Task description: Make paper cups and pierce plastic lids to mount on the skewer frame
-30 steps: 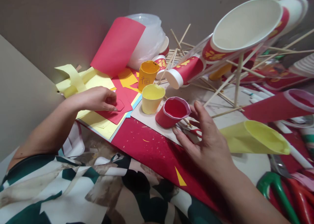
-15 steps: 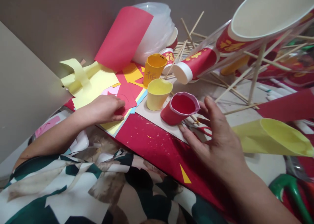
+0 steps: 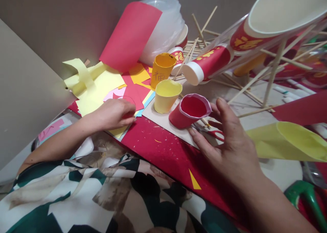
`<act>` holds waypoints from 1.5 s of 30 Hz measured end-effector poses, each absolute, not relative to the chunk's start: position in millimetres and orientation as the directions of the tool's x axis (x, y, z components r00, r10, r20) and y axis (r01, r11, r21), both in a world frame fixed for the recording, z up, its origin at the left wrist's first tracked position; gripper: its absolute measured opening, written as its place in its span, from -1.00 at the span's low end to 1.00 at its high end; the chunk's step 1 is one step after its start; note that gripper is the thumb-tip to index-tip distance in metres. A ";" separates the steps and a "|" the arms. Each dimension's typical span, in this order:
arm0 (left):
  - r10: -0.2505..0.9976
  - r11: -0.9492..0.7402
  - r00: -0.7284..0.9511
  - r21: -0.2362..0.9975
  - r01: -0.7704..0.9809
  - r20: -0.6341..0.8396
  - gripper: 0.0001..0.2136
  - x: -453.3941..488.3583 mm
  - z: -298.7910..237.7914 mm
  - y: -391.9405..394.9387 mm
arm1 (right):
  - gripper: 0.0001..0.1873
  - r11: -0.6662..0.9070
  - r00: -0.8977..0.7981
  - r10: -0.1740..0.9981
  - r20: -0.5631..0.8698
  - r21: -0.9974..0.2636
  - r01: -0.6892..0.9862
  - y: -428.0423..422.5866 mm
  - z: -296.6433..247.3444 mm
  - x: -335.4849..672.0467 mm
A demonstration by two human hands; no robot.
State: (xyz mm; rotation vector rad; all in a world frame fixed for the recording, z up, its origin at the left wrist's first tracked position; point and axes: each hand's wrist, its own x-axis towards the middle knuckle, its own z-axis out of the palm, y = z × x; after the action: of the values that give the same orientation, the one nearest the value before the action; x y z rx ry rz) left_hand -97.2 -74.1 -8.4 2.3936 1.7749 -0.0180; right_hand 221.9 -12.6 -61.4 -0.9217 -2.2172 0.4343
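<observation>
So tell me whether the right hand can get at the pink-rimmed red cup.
Likely yes: the right hand is open beside the pink-rimmed red cup, with nothing visible between them.

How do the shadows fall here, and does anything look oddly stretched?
In the head view, a dark shadow lies on the red tabletop beside the right hand; also in the head view, the yellow paper cup near the right edge looks elongated, perhaps by the lens.
</observation>
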 end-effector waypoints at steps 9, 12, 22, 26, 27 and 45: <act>0.910 -0.375 0.408 -0.276 0.885 0.071 -0.86 -70.3 -32.8 -56.6 | -0.05 0.718 -0.520 0.696 0.495 -0.499 0.486 -11.6 -59.9 221.3; 0.875 -0.403 0.465 -0.333 0.852 0.132 -0.83 -70.6 -37.8 -54.9 | -0.05 0.729 -0.522 0.684 0.510 -0.503 0.463 -11.6 -58.8 221.1; 0.821 -0.433 0.532 -0.383 0.816 0.205 -0.78 -73.2 -42.7 -58.0 | -0.05 0.746 -0.530 0.666 0.525 -0.470 0.472 -12.6 -57.8 220.4; 0.834 -0.425 0.516 -0.369 0.826 0.195 -0.78 -75.4 -41.5 -58.9 | -0.06 0.747 -0.540 0.664 0.516 -0.467 0.472 -12.0 -57.7 219.3; 0.838 -0.421 0.509 -0.359 0.833 0.198 -0.77 -75.8 -40.8 -59.0 | -0.06 0.748 -0.543 0.663 0.515 -0.466 0.472 -11.8 -57.6 219.1; 0.936 -0.241 0.118 0.359 0.902 0.332 -0.84 -107.5 -0.4 -52.4 | -0.05 0.747 -0.539 0.665 0.517 -0.476 0.464 -10.4 -59.9 220.0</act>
State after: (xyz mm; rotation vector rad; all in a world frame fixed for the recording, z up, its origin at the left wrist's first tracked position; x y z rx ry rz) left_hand -107.5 -52.4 -0.4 2.2964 1.8917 0.7699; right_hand 220.0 -10.4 -59.9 -0.8433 -2.2399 0.3689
